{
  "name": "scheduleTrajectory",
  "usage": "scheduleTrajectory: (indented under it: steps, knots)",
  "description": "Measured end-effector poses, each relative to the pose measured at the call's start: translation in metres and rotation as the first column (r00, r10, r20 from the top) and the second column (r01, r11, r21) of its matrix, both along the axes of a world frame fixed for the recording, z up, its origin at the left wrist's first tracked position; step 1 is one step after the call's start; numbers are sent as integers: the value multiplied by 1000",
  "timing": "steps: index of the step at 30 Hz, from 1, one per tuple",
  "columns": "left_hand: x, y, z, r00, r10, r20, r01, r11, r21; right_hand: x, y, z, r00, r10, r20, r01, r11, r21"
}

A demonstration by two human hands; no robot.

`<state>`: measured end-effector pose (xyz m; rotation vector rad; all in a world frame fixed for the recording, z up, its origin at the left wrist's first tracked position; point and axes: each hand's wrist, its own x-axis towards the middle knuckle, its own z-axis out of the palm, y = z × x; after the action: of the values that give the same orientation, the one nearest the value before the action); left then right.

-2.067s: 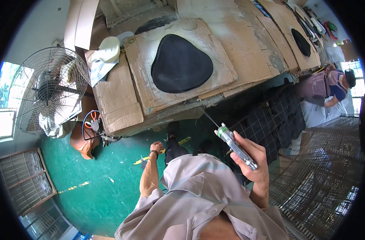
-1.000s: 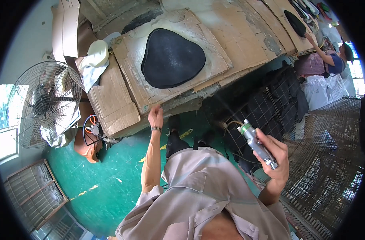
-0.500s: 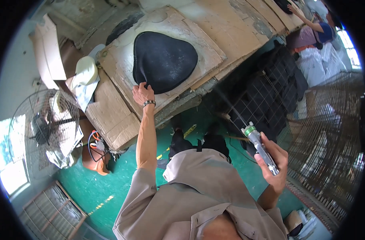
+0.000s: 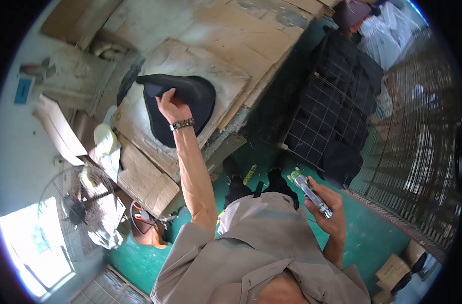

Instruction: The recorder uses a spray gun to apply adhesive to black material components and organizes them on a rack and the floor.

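A rounded black pad (image 4: 203,101), like a seat-cushion piece, lies on a dusted cardboard sheet on the bench, its far left edge folded over. My left hand (image 4: 171,106), with a bracelet at the wrist, reaches onto it; the fingers are closed on the fold, though the fingertips are partly hidden. Away from the bench, at my right side, my right hand (image 4: 328,205) is wrapped round a silver spray gun (image 4: 312,195) with a green ring near the nozzle. The nozzle points up and left. No spray shows from it.
Cardboard (image 4: 231,35) covers the bench. To the right stands a wire rack (image 4: 324,109) with black pieces, beside tall stacked wire mesh (image 4: 408,142). A floor fan (image 4: 76,207) and an orange-brown container (image 4: 152,235) stand at left. Another person (image 4: 350,15) is partly visible at the far right.
My left hand has moved from the pad's near edge farther in over it, and the pad is now folded. My right hand with the spray gun has shifted slightly left. The view has turned.
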<state>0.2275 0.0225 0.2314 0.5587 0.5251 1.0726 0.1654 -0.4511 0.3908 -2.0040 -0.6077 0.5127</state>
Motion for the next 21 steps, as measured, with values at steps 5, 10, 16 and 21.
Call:
scheduleTrajectory:
  steps: [5,10,16,21]
  knots:
    - [65,-80,67,981,-194,17,194,981,-19,17,-54,-23,995,-99,-18,100,995,21]
    - [120,-169,72,829,-547,-116,543,837,-69,34,-104,-38,970,-232,-67,230,973,-33]
    - [237,-345,-13,482,-870,-107,797,486,-360,40,-168,-79,893,-438,-106,432,899,-73]
    - [314,-493,-31,167,-985,50,930,140,-341,39,-203,-111,765,-627,-148,593,775,-219]
